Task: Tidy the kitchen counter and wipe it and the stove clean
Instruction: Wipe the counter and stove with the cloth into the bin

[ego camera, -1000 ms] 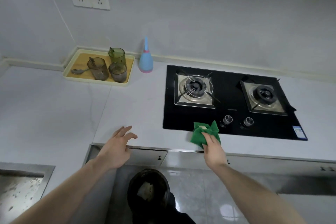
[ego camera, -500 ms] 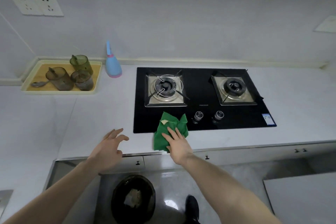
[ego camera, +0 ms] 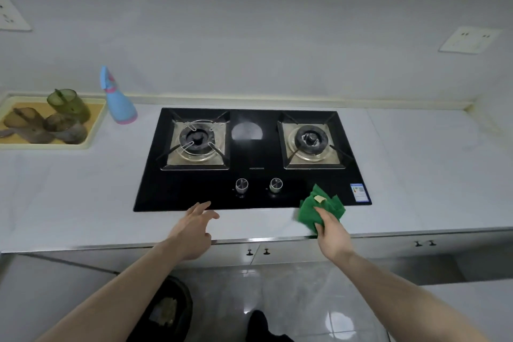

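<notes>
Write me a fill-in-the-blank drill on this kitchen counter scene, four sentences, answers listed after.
1. The right hand grips a cloth whose colour is ____.
2. The stove has ____ control knobs along its front.
3. The blue spray bottle stands between the stove and the ____ holding cups.
4. The left hand, fingers spread, holds ____.

Missing words: green; two; tray; nothing

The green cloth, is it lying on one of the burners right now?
No, the green cloth sits at the stove's front right corner under the right hand.
</notes>
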Demonstrator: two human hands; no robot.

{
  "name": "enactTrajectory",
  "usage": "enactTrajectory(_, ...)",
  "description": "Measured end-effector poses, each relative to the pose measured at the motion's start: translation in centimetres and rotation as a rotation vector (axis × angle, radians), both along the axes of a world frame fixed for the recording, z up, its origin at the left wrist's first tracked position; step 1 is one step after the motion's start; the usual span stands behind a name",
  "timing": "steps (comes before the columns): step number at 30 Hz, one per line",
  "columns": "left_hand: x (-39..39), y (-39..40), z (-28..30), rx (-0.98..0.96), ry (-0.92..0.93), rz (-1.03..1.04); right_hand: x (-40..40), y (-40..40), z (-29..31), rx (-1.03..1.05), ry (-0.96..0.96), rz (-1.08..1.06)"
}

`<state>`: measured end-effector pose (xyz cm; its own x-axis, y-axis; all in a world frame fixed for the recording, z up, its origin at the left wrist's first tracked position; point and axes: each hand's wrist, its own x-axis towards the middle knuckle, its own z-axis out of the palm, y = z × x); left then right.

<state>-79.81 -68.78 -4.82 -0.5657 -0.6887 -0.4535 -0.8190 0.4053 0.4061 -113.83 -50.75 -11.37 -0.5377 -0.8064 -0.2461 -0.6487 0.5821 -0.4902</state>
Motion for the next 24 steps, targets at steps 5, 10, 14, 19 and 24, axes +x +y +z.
enactTrajectory(5,-2.5,0.5,0.7,-0.003,-0.037,-0.019,1.5,-2.7,1.2,-0.218,-0.082,-0.037)
enactTrajectory(10,-4.3,-0.2,0.8,0.005,-0.071,-0.081,5.3,-6.3,-1.2,0.056,-0.031,0.203)
enactTrajectory(14,-5.2,-0.8,0.1,0.025,-0.102,-0.122,4.2,-5.6,-1.5,0.135,0.041,0.283)
enactTrajectory(19,-5.6,-1.3,-0.8,0.074,-0.184,-0.184,-1.8,-3.5,-0.3,0.187,0.056,0.143)
enactTrajectory(24,-5.4,-1.9,-1.6,0.109,-0.255,-0.226,-5.9,-4.6,1.3,0.182,-0.011,-0.073)
